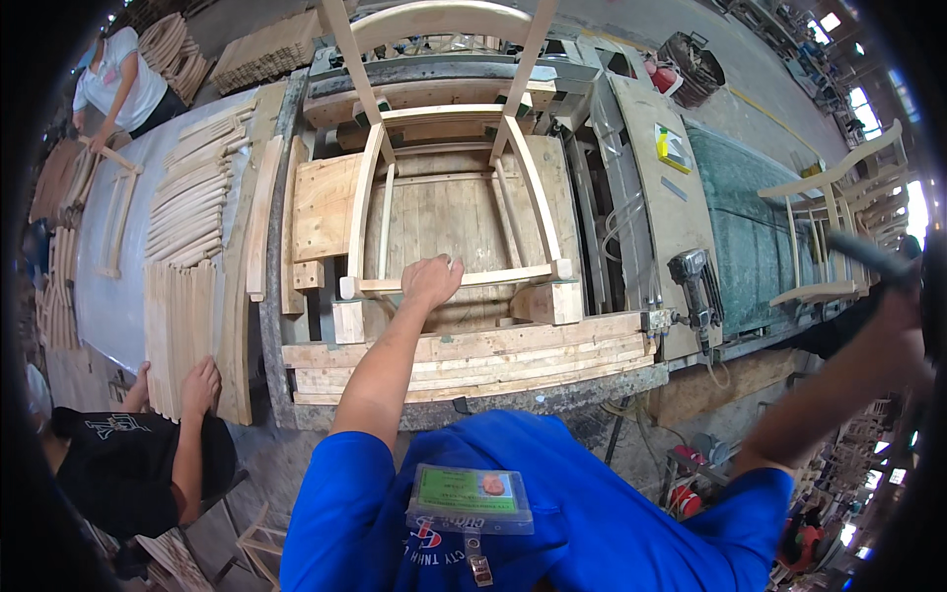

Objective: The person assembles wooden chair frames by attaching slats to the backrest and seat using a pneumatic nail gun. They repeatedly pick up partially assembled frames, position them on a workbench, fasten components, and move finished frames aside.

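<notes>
A pale wooden chair frame (464, 279) stands in a clamping jig on the bench before me, its backrest at the far end. My left hand (431, 281) is closed over the front rail, left of its middle. Wooden blocks (548, 303) sit beneath the two front corners. Out at the far right my right hand (900, 321) is raised and smeared by motion. It grips what looks like a mallet (870, 257) with a grey-green cylindrical head, well away from the frame; its handle is mostly hidden.
Right of the jig lie a nail gun (696, 291) and a yellow box (674, 148). Another chair frame (824, 222) rests on the green surface. At left, wooden slats (184, 326) cover a table; a co-worker's hands (200, 385) hold some, and another person (128, 84) works behind.
</notes>
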Available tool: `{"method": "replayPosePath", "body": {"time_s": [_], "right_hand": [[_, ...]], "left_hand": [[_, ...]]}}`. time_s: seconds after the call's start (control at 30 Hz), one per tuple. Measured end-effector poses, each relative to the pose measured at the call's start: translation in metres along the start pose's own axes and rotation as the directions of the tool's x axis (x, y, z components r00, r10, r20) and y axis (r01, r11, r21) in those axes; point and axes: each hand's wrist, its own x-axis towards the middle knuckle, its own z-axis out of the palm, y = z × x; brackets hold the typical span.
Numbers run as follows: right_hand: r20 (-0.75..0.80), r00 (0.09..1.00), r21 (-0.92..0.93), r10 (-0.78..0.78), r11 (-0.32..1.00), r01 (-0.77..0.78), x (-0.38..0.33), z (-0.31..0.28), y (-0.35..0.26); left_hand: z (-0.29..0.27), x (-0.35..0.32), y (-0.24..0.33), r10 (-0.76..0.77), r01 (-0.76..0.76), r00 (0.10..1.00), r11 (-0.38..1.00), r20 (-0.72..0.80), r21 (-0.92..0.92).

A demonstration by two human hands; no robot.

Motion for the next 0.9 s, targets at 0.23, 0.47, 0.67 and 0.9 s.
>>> {"method": "replayPosePath", "body": {"time_s": [0.23, 0.47, 0.67, 0.9], "right_hand": [[-0.843, 0.487, -0.396, -0.227, -0.350, -0.849, -0.256, -0.267, 0.122], [-0.537, 0.832, -0.806, -0.142, -0.206, -0.555, -0.144, -0.195, 0.128], [-0.206, 0.963, -0.784, 0.175, -0.618, -0.055, -0.219, -0.218, 0.154], [-0.508, 0.719, -0.748, 0.475, -0.656, -0.095, -0.277, -0.239, 0.205]], "left_hand": [[0.007, -0.001, 0.011, 0.062, -0.062, 0.998, 0.998, -0.005, -0.018], [0.001, 0.004, -0.005, -0.022, 0.022, 1.000, 1.000, -0.019, -0.018], [-0.003, 0.006, 0.002, -0.003, 0.005, 0.999, 0.999, 0.048, -0.048], [-0.004, 0.002, -0.015, 0.020, -0.044, 0.998, 0.922, -0.066, -0.384]]}}
